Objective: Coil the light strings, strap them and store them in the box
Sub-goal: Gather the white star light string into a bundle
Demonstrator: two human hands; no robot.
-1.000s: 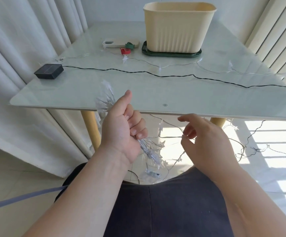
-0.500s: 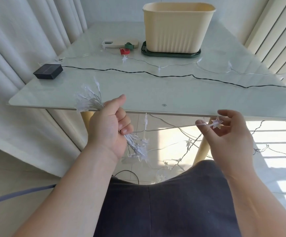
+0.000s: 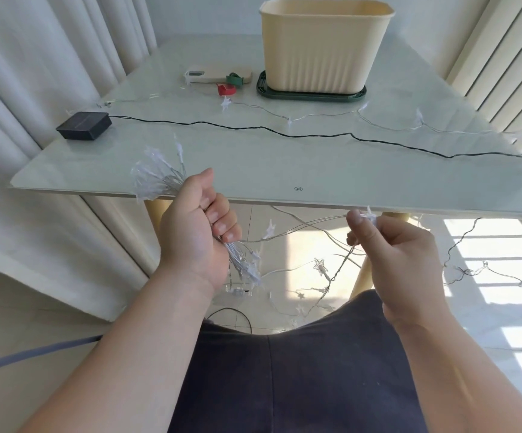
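Gripping a gathered bundle of the light string [image 3: 159, 179], the left hand [image 3: 195, 235] is closed into a fist just in front of the near edge of the table [image 3: 284, 173]. Its fingers curl tightly round the wires and the thumb lies along the top. Clear stars fan out above the fist to the left, and a second tuft of them hangs from below it.

The right hand [image 3: 400, 254] pinches one star [image 3: 369, 216] between thumb and forefinger, level with the table edge, with the other fingers loosely curled beneath. Thin clear wire runs slack between the two hands, and more of it trails under the table onto the sunlit floor, dotted with stars.

On the tabletop another stretch of clear string lies across the far half. A black wire [image 3: 253, 129] runs from a small black pack [image 3: 84, 125] near the left edge over to the right side. The cream box [image 3: 322, 48] stands upright and open at the far end, on a dark green tray [image 3: 312, 94]. Just left of it lie a red strap [image 3: 224, 89] and a green strap [image 3: 234, 79], touching a flat cream object [image 3: 209, 77] too unclear to identify.
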